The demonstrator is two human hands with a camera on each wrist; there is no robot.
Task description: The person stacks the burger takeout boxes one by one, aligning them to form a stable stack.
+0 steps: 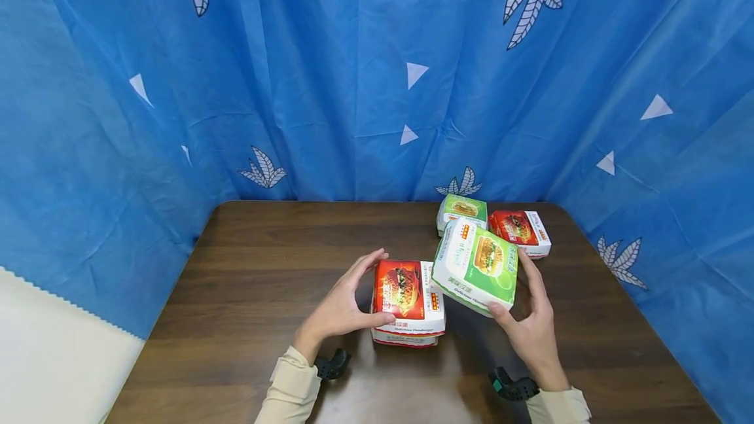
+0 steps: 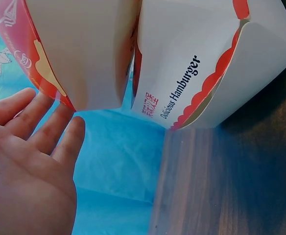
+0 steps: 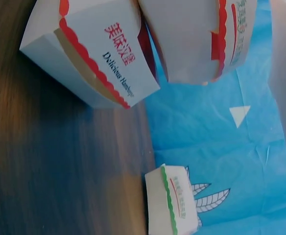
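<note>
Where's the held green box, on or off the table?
Off: the right hand holds the green box up; its wrist view shows it above the table.

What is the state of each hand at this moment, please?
Left hand: open, at the upper stacked red box.
Right hand: closed, holding the nearer green box.

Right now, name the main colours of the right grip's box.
The box is green and white; best in head view.
</note>
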